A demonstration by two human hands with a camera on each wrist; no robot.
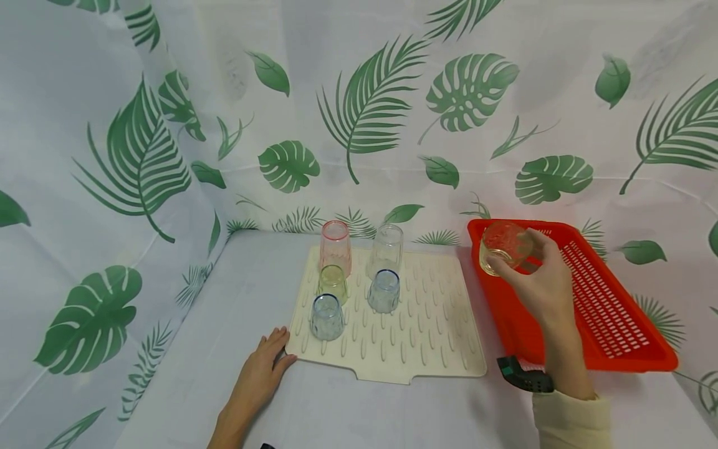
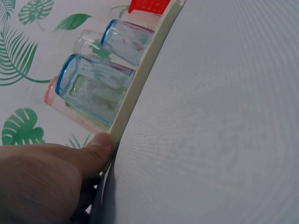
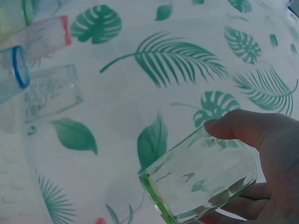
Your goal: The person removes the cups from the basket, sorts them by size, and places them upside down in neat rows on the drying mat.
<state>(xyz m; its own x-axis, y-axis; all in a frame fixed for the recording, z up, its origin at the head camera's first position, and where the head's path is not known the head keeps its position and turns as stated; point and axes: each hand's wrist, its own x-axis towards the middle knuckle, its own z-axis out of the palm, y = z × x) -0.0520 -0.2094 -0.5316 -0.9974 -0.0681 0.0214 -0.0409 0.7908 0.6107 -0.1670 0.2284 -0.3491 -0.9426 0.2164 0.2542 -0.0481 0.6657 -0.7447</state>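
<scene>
My right hand (image 1: 544, 284) grips a clear drinking glass (image 3: 201, 175) with a green ring at one end, tilted above the red basket. The thumb lies along one side of that glass and fingers are on the other. At the front left corner of a cream ridged drainer tray (image 1: 432, 318), my left hand (image 1: 259, 369) rests with its thumb (image 2: 99, 148) touching the edge. On the tray stand two blue-rimmed glasses (image 1: 327, 319) (image 1: 384, 292), a small yellow-green glass (image 1: 333, 284), a taller pink-rimmed glass (image 1: 335, 249) and a tall clear glass (image 1: 387, 249).
A red perforated plastic basket (image 1: 639, 337) stands right of the tray; the glass and my right arm cover part of its inside. Behind both hangs a white cloth (image 1: 392, 187) printed with green leaves. A pale cloth (image 1: 191, 349) covers the table.
</scene>
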